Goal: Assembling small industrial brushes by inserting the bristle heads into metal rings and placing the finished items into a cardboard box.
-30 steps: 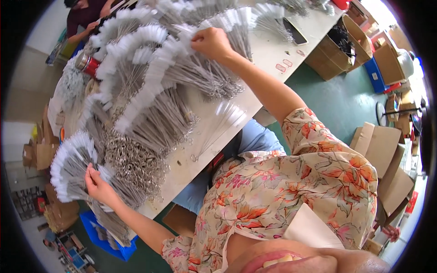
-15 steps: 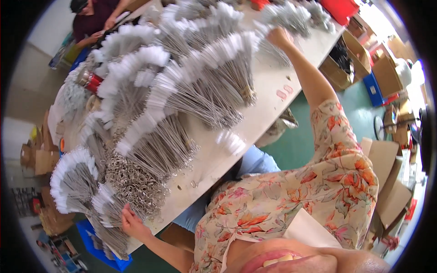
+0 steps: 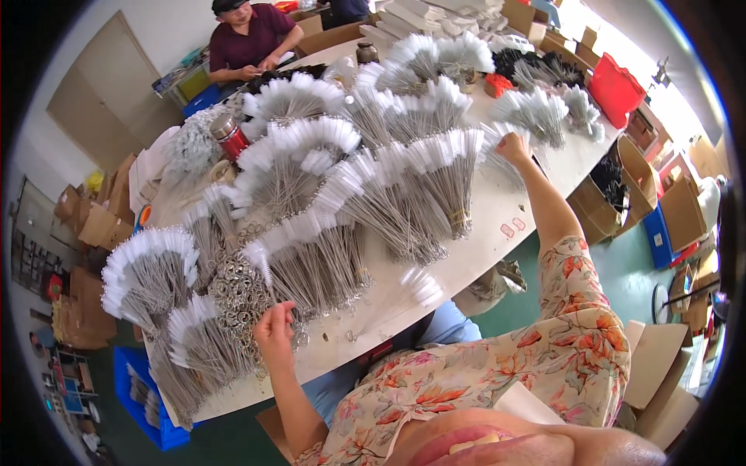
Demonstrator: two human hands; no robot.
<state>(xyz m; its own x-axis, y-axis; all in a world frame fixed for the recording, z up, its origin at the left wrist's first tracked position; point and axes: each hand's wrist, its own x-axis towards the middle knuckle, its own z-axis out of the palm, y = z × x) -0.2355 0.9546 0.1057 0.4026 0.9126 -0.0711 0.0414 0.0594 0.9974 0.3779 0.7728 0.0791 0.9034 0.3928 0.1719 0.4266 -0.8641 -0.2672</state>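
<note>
My left hand is at the table's near side, its fingers curled together beside a heap of metal rings. Whatever those fingers pinch, if anything, is too small to make out. Close to it lies a fanned row of thin wire-handled brushes with white bristle heads. A smaller brush bundle rests left of the rings. My right hand reaches far across to the right, closed at the white heads of a loose group of brushes. Its fingertips are partly hidden.
More brush bundles cover the white table. A red-and-silver flask stands at the left, a dark jar at the back. A co-worker sits across. A blue crate and cardboard boxes stand around the table.
The view has shifted and shows more of the far side. My left hand has moved right and up from below the ring heap to its right side. The right hand stays at the same brushes.
</note>
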